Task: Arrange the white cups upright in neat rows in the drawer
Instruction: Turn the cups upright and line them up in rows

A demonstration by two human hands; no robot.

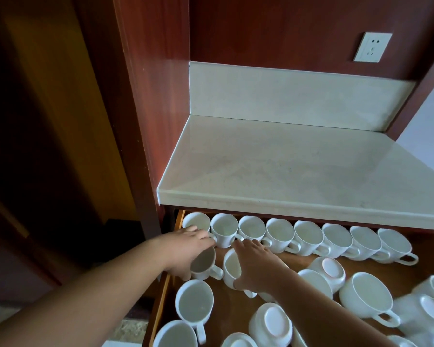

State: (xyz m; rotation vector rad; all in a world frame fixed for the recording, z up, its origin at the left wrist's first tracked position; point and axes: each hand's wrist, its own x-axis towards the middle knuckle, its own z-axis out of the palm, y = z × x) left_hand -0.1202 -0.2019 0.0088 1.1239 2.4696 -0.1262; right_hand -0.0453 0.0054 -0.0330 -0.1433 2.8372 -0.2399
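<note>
A wooden drawer (161,296) stands pulled out under the counter, full of white cups. Several upright cups form a back row (308,236) with handles toward me. My left hand (186,249) grips a white cup (203,264) at the drawer's left, just in front of that row. My right hand (256,264) lies over a second cup (231,269) beside it, fingers wrapped on its rim. In front, some cups stand upright (194,301); others lie upside down (272,321) or tilted (330,269).
A pale marble counter (298,166) overhangs the drawer's back row. A dark red cabinet wall (145,121) rises on the left. A white socket (372,47) sits on the back panel. More loose cups (368,296) crowd the drawer's right front.
</note>
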